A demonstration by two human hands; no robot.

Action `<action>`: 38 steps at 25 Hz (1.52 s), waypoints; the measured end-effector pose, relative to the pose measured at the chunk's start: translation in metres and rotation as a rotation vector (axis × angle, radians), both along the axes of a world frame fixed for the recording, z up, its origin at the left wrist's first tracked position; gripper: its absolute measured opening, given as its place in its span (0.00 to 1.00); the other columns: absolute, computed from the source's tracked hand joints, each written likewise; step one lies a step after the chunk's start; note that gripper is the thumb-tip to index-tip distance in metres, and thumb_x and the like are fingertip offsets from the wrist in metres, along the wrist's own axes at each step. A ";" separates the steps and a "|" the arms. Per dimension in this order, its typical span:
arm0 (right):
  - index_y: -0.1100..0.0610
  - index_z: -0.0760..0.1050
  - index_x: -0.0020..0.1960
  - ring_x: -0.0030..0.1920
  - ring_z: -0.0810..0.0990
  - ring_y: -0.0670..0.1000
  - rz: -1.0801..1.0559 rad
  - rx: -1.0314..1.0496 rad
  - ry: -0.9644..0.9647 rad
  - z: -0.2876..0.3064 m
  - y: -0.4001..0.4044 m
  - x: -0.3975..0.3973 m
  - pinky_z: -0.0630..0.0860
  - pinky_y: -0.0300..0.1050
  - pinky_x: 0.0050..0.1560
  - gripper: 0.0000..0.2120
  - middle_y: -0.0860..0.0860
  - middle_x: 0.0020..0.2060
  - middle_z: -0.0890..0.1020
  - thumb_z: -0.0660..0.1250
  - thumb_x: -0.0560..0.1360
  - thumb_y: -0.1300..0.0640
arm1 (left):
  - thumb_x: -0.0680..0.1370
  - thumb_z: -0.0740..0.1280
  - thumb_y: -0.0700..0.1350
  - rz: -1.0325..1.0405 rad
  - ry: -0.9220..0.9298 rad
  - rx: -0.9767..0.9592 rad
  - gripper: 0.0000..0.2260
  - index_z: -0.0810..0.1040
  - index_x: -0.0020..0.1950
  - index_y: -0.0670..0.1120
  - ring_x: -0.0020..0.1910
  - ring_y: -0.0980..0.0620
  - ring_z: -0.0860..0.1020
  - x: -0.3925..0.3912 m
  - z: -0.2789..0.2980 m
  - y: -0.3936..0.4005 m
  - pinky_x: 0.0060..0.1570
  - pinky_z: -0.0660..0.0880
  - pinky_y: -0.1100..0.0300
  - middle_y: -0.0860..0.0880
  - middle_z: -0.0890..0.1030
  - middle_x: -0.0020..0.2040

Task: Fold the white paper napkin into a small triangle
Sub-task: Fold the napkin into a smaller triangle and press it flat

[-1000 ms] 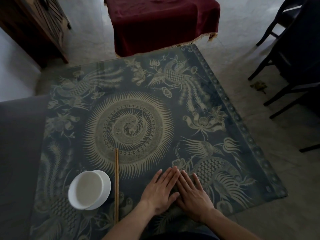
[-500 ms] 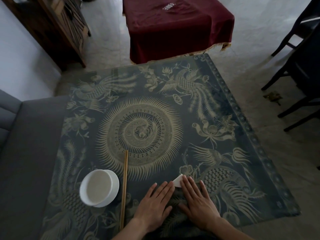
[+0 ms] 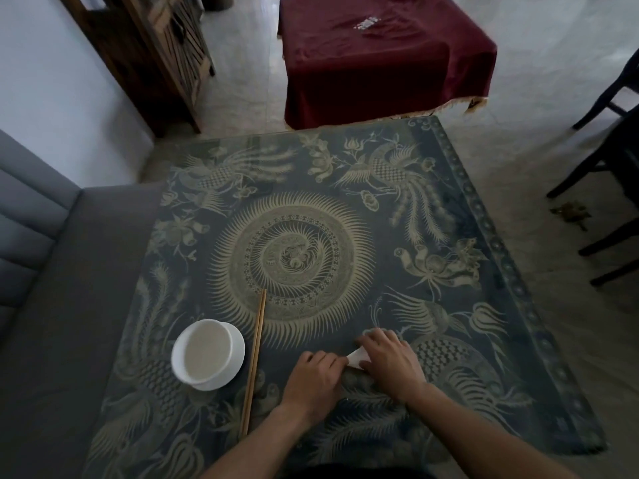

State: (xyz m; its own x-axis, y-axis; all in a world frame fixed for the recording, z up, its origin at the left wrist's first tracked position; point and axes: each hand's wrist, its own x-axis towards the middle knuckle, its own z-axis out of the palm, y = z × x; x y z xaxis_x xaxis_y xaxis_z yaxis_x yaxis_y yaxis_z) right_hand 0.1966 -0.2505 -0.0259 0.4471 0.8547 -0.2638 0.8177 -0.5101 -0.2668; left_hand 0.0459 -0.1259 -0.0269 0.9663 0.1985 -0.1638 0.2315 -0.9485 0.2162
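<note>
Head view, lower centre of frame: both hands down on the patterned table [image 3: 345, 209]. White napkin [image 3: 356, 357] is between them, mostly hidden, only a small white corner visible. Right hand [image 3: 390, 363] lies over it, fingers curled, pressing it down. Left hand [image 3: 316, 376] is loosely curled, fingertips touching the napkin's left edge. White bowl [image 3: 207, 354] sits lower left, chopsticks [image 3: 254, 361] just to its right, well apart from the hands. Red-draped table [image 3: 380, 60] at top.
</note>
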 end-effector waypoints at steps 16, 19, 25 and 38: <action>0.49 0.75 0.45 0.46 0.79 0.52 -0.245 -0.043 0.320 0.003 0.008 0.012 0.69 0.44 0.39 0.06 0.49 0.45 0.80 0.68 0.70 0.51 | 0.77 0.65 0.46 0.374 -0.029 -0.374 0.19 0.73 0.68 0.50 0.62 0.52 0.72 0.007 -0.004 -0.006 0.58 0.71 0.57 0.52 0.77 0.63; 0.50 0.76 0.39 0.40 0.79 0.48 -0.407 0.075 0.531 0.005 0.011 0.014 0.74 0.42 0.39 0.08 0.49 0.38 0.81 0.76 0.67 0.53 | 0.74 0.72 0.50 0.605 -0.070 -0.625 0.19 0.76 0.64 0.50 0.57 0.54 0.76 0.014 0.000 -0.006 0.55 0.74 0.59 0.52 0.79 0.57; 0.58 0.81 0.43 0.33 0.83 0.50 -0.634 0.225 0.884 0.015 0.018 0.007 0.81 0.45 0.35 0.10 0.54 0.35 0.85 0.80 0.66 0.58 | 0.74 0.75 0.42 0.880 -0.148 -1.247 0.14 0.80 0.58 0.40 0.46 0.50 0.84 0.022 0.008 0.001 0.45 0.81 0.55 0.44 0.85 0.50; 0.58 0.84 0.41 0.32 0.82 0.47 -0.633 0.185 0.973 0.015 0.047 -0.011 0.78 0.39 0.33 0.05 0.53 0.33 0.86 0.78 0.69 0.57 | 0.75 0.74 0.38 1.101 -0.174 -1.230 0.04 0.82 0.47 0.46 0.36 0.53 0.80 -0.016 0.009 0.022 0.32 0.75 0.62 0.46 0.84 0.44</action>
State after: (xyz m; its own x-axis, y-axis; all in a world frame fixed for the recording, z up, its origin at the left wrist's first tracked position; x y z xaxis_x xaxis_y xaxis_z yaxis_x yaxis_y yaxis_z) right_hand 0.1856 -0.2034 -0.0106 0.4845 0.6137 -0.6234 -0.1571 -0.6400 -0.7521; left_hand 0.0297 -0.1040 -0.0184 0.4823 0.5964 -0.6416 0.5255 0.3890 0.7566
